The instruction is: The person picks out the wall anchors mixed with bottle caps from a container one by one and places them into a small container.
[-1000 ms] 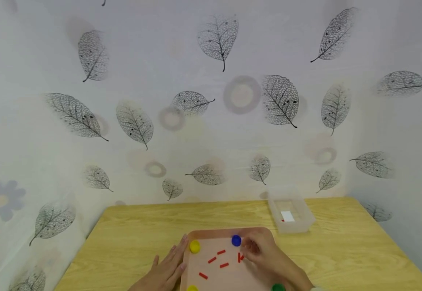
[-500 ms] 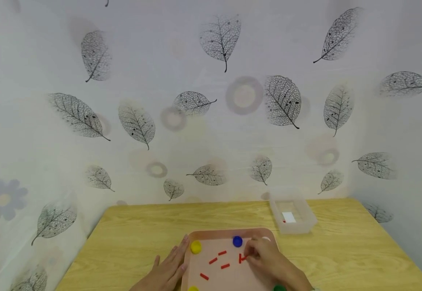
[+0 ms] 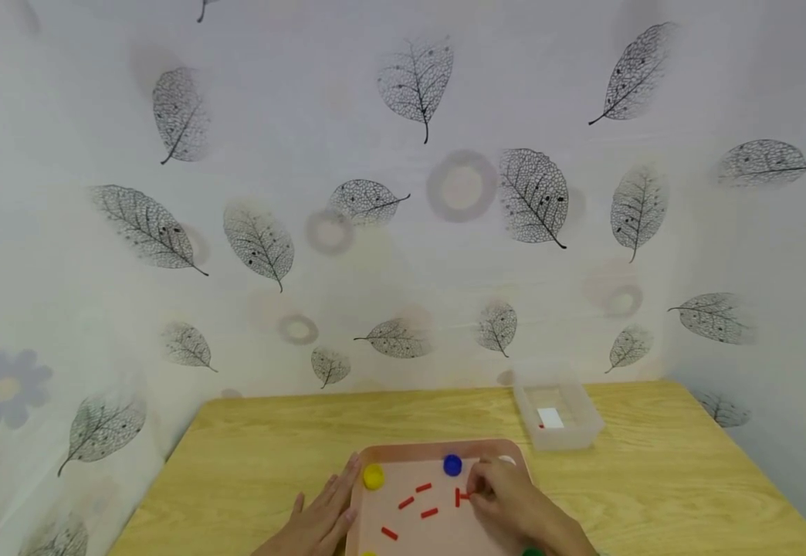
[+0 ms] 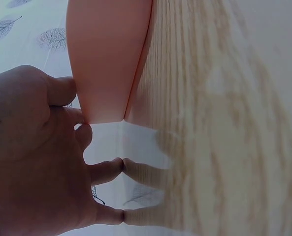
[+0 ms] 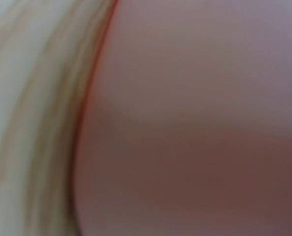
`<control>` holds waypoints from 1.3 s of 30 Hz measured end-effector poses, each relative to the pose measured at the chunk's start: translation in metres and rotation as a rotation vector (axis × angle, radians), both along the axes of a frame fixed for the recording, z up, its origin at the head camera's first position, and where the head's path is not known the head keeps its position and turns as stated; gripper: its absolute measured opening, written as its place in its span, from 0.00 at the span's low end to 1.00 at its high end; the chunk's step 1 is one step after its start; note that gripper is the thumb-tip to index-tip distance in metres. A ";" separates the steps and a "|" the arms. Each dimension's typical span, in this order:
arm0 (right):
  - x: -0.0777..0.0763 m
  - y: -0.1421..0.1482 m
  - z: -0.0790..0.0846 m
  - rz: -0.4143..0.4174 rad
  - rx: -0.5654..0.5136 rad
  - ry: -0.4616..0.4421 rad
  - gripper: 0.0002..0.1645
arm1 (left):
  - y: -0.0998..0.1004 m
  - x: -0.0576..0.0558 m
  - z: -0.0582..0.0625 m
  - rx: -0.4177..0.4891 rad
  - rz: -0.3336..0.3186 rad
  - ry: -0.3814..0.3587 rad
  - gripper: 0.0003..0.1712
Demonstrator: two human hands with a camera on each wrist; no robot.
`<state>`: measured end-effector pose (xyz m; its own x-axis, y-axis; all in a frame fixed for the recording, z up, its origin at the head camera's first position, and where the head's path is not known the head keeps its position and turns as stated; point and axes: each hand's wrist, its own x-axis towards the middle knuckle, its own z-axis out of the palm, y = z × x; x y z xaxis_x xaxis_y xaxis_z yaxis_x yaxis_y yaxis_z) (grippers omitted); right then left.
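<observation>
My right hand is over the right part of the pink tray, pinching a short red stick between thumb and fingers. The stick's far end meets the side of an upright-lying red stick in the head view. My left hand rests along the tray's left side with fingers extended. In the left wrist view, this hand has its thumb at the tray's outer wall and fingertips down on the table. The right wrist view holds only a blurred pink surface and wood grain; the hand is hidden there.
Other loose red sticks lie in the tray. A yellow cap, blue cap, green cap and partly covered white cap sit around its edges. A clear plastic box stands behind right, near the wall.
The right hand has moved slightly, and its red stick has turned from slanted to nearly level against the neighbouring stick. The left hand stays at the tray.
</observation>
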<state>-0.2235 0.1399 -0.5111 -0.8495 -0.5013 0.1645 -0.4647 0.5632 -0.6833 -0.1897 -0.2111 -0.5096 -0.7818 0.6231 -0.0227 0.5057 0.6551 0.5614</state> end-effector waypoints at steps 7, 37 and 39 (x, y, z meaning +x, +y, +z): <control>0.000 0.003 -0.001 0.002 0.009 0.033 0.08 | 0.010 -0.007 0.004 0.006 0.145 -0.177 0.34; 0.009 0.007 0.038 -0.041 -0.035 0.202 0.07 | 0.011 -0.008 0.000 0.000 0.196 -0.215 0.36; 0.011 0.010 0.041 -0.065 -0.033 0.191 0.05 | 0.012 -0.008 0.000 -0.002 0.198 -0.216 0.36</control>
<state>-0.2123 0.1503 -0.4698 -0.8318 -0.4378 0.3412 -0.5508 0.5755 -0.6045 -0.1980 -0.1996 -0.5096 -0.8653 0.4584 -0.2028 0.2368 0.7304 0.6407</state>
